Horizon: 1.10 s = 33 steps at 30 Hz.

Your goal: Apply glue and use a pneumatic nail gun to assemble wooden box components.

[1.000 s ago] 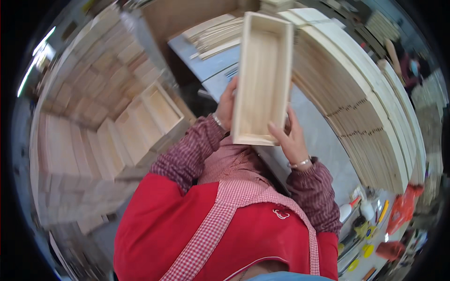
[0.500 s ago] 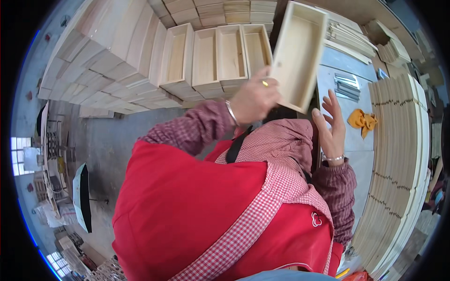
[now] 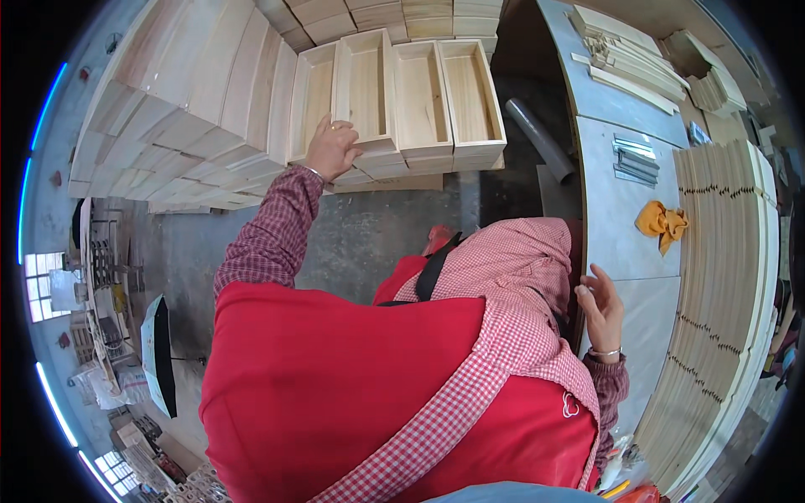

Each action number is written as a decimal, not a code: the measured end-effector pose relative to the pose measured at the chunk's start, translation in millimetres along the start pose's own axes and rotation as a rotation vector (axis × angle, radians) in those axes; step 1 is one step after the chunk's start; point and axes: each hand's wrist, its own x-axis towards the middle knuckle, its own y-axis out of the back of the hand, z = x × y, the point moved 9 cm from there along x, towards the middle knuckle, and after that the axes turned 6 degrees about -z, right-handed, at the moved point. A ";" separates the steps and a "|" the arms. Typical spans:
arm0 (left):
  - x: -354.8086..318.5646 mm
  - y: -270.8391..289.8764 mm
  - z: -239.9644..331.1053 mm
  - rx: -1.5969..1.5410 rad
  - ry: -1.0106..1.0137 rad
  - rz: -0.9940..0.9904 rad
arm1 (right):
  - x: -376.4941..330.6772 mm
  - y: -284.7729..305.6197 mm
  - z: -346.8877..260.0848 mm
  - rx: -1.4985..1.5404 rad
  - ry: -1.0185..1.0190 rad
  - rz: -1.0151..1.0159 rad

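Observation:
My left hand (image 3: 333,152) reaches to the near left corner of a shallow open wooden box (image 3: 365,88), its fingers bent against that corner. This box sits on the second stack in the row and stands a little higher than its neighbours. To its left lies another open box (image 3: 314,92). On its right are two more open boxes, one (image 3: 421,94) beside the other (image 3: 471,90). My right hand (image 3: 602,312) hovers at the edge of the grey worktable (image 3: 625,247), fingers apart and holding nothing.
Tall stacks of wooden boxes (image 3: 189,75) rise at the left. The table carries grey metal strips (image 3: 636,159), an orange cloth (image 3: 662,223) and wooden slats (image 3: 633,63). Thin boards (image 3: 713,277) line its right side. A grey tube (image 3: 541,141) leans beside the table; an open umbrella (image 3: 157,356) stands at left.
The box that was tilted in the air near the table is now on the second stack. My left hand has moved left with it; my right hand has dropped nearer my body.

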 end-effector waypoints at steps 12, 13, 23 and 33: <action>71.4 60.6 74.1 0.086 -0.241 -0.099 | -85.6 56.0 32.2 0.040 -0.046 0.302; 99.6 87.2 113.8 -0.035 -0.275 -0.020 | -98.9 60.4 30.5 0.077 -0.021 0.330; 255.9 224.8 613.3 -0.400 -1.181 0.094 | -225.0 94.6 54.5 0.288 -0.024 0.646; 290.9 196.4 792.2 -0.044 -1.424 0.172 | -365.4 203.1 31.5 0.526 0.029 1.102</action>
